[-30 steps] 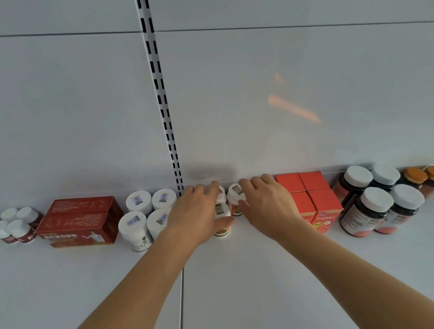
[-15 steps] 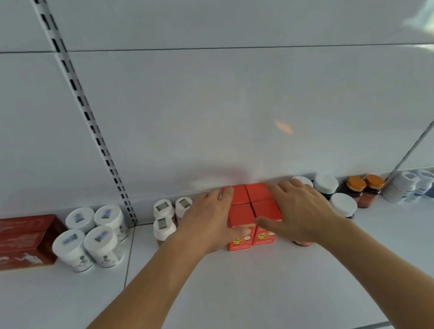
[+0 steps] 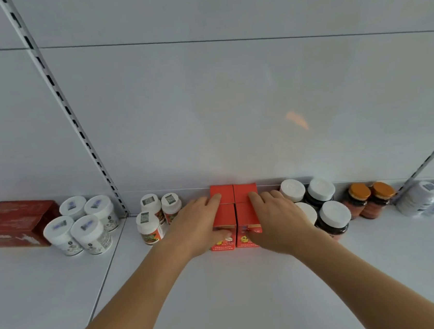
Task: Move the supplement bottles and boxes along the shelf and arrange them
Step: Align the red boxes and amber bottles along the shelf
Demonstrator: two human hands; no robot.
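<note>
Seen from above: a white shelf (image 3: pixel 225 298), flat and glossy, with a seam running up its left part toward a slotted upright rail (image 3: pixel 69 110) on the pale back wall (image 3: pixel 229 95). A faint orange glint on that wall, above and right of the red boxes (image 3: pixel 236 211).

Four red boxes standing in a two-by-two block against the back wall, sides touching. Left hand (image 3: pixel 198 226) clasped round the block's left side, fingers over the top, thumb across the front face. Right hand (image 3: pixel 276 219) gripping the right side likewise, fingers curled over the top, thumb on the front.

Just left of the boxes, small white-capped bottles (image 3: pixel 152 220); further left, past the seam, four white tubs (image 3: pixel 82 228), then a dark red carton (image 3: pixel 17 225) lying flat. Just right of the boxes, dark bottles with white lids (image 3: pixel 330 216), partly hidden behind the right hand; beyond them two orange-lidded jars (image 3: pixel 371 198), then blurred white and blue bottles (image 3: pixel 430 196) at the edge.
</note>
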